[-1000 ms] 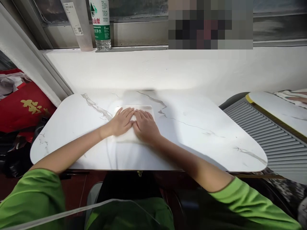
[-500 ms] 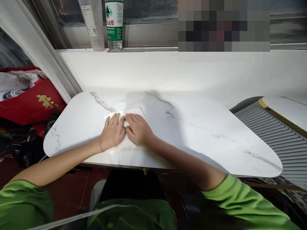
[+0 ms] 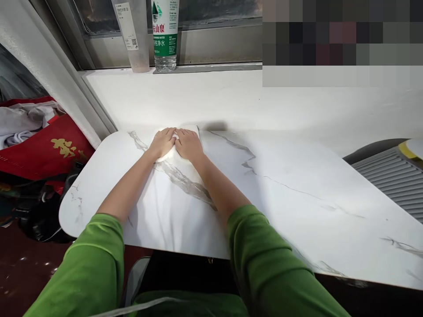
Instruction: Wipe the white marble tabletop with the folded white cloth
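Observation:
A white cloth (image 3: 172,155) lies flattened at the far edge of the white marble-patterned tabletop (image 3: 297,171), close to the wall. My left hand (image 3: 163,142) presses down on its left part, fingers stretched out and pointing away from me. Beside it, my right hand (image 3: 189,144) lies flat on the right part of the cloth. The thumbs and index fingers of both hands nearly meet in the middle. Most of the cloth is hidden under the palms.
A clear plastic cup (image 3: 134,39) and a water bottle with a green label (image 3: 165,42) stand on the window sill. At the left are a red bag (image 3: 42,147) with cloth in it and a black bag (image 3: 42,215). A grey ribbed surface (image 3: 386,171) lies right.
Both hands have pushed the cloth away from me, from the table's middle to its wall edge. My arms are stretched further forward, and the view has shifted slightly.

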Tool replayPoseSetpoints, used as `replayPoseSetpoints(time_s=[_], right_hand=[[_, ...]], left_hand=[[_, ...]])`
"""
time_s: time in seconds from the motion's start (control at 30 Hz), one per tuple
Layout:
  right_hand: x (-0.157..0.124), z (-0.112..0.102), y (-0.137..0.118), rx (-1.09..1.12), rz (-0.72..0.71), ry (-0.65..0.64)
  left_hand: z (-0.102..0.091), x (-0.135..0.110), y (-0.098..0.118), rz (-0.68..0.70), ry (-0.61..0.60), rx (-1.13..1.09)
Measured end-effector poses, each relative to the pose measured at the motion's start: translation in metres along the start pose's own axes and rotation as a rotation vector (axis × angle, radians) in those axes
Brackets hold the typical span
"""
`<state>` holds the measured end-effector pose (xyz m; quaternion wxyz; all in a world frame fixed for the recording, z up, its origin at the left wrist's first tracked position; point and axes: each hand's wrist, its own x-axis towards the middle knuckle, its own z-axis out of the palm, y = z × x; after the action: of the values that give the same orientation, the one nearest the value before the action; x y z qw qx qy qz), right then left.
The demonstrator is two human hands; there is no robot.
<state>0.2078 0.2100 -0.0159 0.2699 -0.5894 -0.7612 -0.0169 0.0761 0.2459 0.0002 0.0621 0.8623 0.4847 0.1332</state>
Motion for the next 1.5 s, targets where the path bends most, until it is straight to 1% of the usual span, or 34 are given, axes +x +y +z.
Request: replayPoseSetpoints(time_s=[0.1,0.2,0.33,0.43,0.53,0.6,0.7,0.8,0.87,1.0,1.13,1.23,1.3,1.4,1.5], right_hand=[[0.005,0.003,0.004,-0.025,0.004,-0.025],[0.004,0.003,0.004,-0.052,-0.005,-0.048],[-0.006,-0.002,0.000,-0.047,-0.025,-0.042],[-0.022,-0.009,-0.008,-0.046,-0.052,-0.053],[-0.046,-0.016,-0.023,-0.072,-0.045,-0.056],[-0.065,-0.021,-0.036,-0.085,-0.035,-0.045],[-0.095,-0.028,-0.061,-0.094,-0.043,-0.054],[-0.120,-0.036,-0.088,-0.096,-0.095,-0.071],[-0.133,-0.040,-0.106,-0.089,-0.137,-0.083],[-0.143,-0.042,-0.141,-0.053,-0.204,-0.125],[-0.136,-0.034,-0.173,-0.004,-0.278,-0.154],[-0.122,-0.023,-0.189,0.036,-0.322,-0.151],[-0.109,-0.015,-0.194,0.057,-0.339,-0.156],[-0.083,-0.005,-0.194,0.081,-0.332,-0.173],[-0.052,0.006,-0.185,0.096,-0.296,-0.211]], left_hand=[[0.003,0.008,-0.003,-0.009,-0.008,-0.003],[0.004,0.007,-0.004,0.004,-0.014,0.003],[0.001,-0.007,0.001,-0.004,-0.020,0.015],[-0.002,-0.025,0.007,0.009,-0.029,0.022],[-0.007,-0.050,0.014,0.046,-0.036,0.028],[-0.010,-0.072,0.017,0.069,-0.044,0.030],[-0.015,-0.110,0.021,0.069,-0.066,0.036],[-0.023,-0.152,0.023,0.051,-0.074,0.041],[-0.029,-0.179,0.021,0.040,-0.068,0.043],[-0.042,-0.224,0.008,0.001,-0.036,0.065],[-0.056,-0.254,-0.017,-0.049,0.006,0.069],[-0.066,-0.262,-0.038,-0.072,0.030,0.052],[-0.070,-0.257,-0.051,-0.086,0.043,0.045],[-0.073,-0.236,-0.071,-0.102,0.052,0.042],[-0.071,-0.202,-0.090,-0.111,0.046,0.041]])
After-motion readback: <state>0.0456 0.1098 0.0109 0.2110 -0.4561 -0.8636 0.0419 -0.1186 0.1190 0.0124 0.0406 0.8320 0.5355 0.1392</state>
